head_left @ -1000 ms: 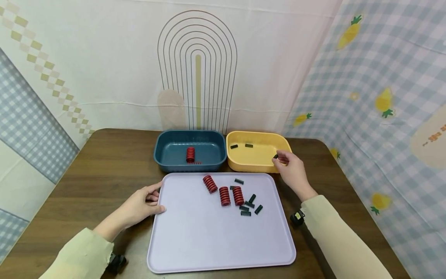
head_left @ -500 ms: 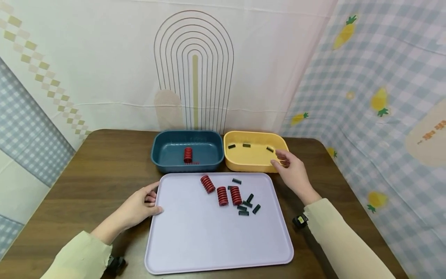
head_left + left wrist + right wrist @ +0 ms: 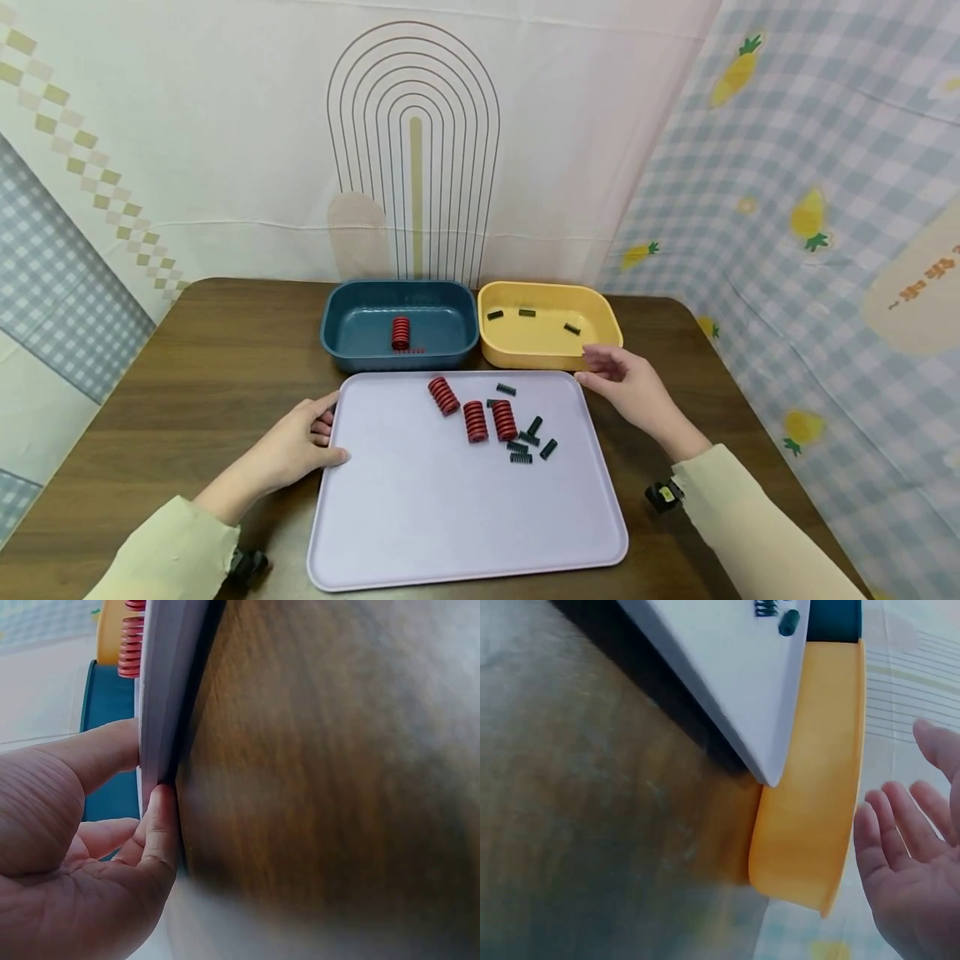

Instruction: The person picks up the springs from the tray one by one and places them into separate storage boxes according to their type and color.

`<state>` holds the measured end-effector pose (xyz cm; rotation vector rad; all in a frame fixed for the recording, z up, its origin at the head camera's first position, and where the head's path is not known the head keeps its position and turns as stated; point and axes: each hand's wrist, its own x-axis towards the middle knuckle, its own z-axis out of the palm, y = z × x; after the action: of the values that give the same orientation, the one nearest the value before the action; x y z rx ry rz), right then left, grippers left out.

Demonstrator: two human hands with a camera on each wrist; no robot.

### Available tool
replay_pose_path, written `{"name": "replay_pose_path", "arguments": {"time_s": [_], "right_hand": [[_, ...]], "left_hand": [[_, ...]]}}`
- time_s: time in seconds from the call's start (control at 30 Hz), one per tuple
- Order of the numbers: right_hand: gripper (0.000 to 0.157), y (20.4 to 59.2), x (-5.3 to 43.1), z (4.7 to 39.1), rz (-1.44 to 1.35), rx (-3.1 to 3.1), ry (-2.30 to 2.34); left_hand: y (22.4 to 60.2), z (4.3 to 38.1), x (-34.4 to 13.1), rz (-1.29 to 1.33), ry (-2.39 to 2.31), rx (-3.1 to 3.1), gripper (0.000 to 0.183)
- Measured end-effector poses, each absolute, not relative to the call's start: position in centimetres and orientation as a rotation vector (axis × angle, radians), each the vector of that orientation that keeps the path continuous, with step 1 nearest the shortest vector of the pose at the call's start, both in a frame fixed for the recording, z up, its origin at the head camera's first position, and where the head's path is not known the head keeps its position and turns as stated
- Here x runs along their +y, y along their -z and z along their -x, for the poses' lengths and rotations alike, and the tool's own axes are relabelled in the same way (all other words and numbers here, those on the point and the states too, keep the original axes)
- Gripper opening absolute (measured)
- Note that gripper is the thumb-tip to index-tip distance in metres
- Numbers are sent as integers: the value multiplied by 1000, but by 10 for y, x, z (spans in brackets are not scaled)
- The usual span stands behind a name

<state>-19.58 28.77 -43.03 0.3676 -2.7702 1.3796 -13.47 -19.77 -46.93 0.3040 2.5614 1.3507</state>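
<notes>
My left hand holds the left edge of a pale lilac tray. In the left wrist view the thumb lies on the top of the rim and fingertips touch its outer side and underside. My right hand, empty with fingers loosely extended, is just above the near right corner of a yellow bin. Three dark green springs lie in that bin, one being the spring nearest the hand. On the tray are three red springs, such as the middle spring, and several small green springs.
A dark blue bin stands left of the yellow bin, holding a red spring and a row of small red marks or coils. Both bins sit behind the tray on a brown wooden table. Patterned cloth hangs behind and at the sides.
My right hand has let go of a small green spring, which now lies in the yellow bin. The hand has drawn back toward the tray's corner. The left hand keeps its place.
</notes>
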Motion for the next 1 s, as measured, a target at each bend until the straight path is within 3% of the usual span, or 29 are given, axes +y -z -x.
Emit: {"name": "replay_pose_path", "arguments": {"time_s": [1.0], "right_hand": [[34,468,270,162,-714,-3100,-1279]], "left_hand": [[467,133,-200,-327,-1261,2578,90]]}}
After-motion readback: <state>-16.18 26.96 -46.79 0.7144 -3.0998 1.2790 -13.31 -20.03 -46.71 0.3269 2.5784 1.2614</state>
